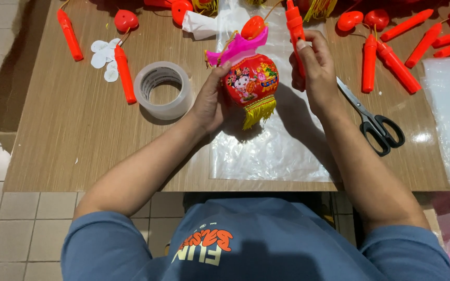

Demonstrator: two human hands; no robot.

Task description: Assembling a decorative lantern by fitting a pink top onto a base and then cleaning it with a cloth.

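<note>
Blue shirt fabric (256,244) fills the bottom edge, and both forearms reach out from it to the wooden table (79,130). Between the hands, just above a clear plastic sheet (272,151), sits a small red lantern (251,80) with a cartoon print, a pink paper collar and a yellow fringe hanging below. The left hand (212,101) cups its side, fingers closed against the body. The right hand (316,67) is clamped around an orange stick handle (295,31), held upright just beside the lantern; a thin string seems to run from it to the lantern's red top.

By my judgement the handle and lantern are being joined or adjusted, and the next move calls for a steady hold on the lantern while the string is kept taut.

Left of the lantern lies a roll of clear tape (163,89), and further left white paper shapes (105,57). Black-handled scissors (373,122) lie to the right, with more orange handles (397,67) beyond.
</note>
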